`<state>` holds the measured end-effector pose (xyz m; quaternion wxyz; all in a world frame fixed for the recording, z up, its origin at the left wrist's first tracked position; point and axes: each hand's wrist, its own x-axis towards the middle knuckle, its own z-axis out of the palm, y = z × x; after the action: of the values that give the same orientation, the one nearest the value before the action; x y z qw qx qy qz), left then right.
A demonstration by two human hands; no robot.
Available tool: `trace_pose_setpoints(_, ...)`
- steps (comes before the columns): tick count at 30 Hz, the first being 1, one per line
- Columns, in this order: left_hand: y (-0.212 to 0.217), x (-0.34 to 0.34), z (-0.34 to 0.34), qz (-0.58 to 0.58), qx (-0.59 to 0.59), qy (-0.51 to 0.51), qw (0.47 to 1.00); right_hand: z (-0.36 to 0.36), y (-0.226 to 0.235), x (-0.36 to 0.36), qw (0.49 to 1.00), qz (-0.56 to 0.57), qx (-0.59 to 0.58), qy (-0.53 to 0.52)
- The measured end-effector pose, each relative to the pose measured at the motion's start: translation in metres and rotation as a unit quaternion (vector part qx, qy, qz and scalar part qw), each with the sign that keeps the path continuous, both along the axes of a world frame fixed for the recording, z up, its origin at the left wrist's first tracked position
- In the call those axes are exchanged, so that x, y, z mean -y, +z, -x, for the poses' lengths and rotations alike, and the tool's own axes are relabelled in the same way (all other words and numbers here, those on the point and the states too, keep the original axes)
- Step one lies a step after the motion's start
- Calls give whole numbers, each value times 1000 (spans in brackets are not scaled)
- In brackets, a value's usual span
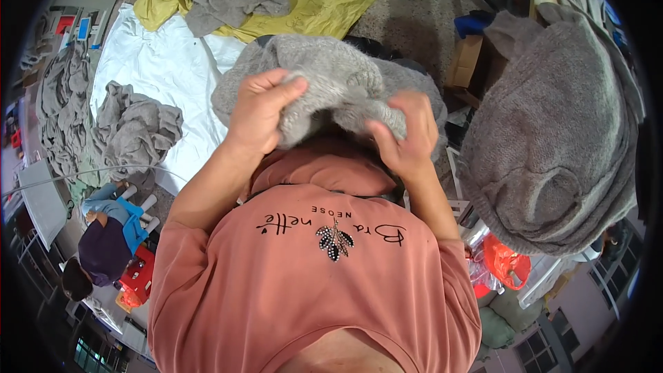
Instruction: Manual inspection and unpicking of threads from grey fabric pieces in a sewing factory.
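At 12 o'clock a grey knitted garment (331, 72) lies bunched, its near edge just beside the pink shirt (324, 228). The left hand (260, 112) at 10 o'clock grasps one side, thumb over the folds; the right hand (412, 137), slightly blurred at 2 o'clock, pinches the opposite edge between thumb and fingers. Toward 9 o'clock, white sheet (155, 48) separates the garment from a crumpled grey heap (138, 128). Near 3 o'clock a large knit pile (552, 131) leaves the right forearm a narrow gap. Brown floor (421, 34) stretches at 1 o'clock, beside a yellow sheet (338, 10).
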<state>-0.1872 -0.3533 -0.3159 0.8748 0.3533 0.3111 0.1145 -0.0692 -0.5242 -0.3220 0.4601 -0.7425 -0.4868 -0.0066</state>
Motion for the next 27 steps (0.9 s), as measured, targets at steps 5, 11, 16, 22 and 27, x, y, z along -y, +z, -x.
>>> trace_pose_setpoints(5, 0, -8, -6, -22, -27, 6, 999, 20, -25, 19, 980, 175, 93, -7)
trace_pose_setpoints(11, 2, -15, -11, 53, -47, 52, 996, 20, -39, 25, 995, 100, -20, 4)
trace_pose_setpoints(16, 0, -20, -7, 69, -35, 79, 994, -3, -30, 29, 889, 148, -416, 120)
trace_pose_setpoints(22, 0, -21, -5, 79, -40, 86, 992, 13, -23, 19, 985, 158, -60, 24)
trace_pose_setpoints(27, -1, -22, -3, 77, -38, 78, 993, -2, -12, 19, 981, 105, 154, -48)
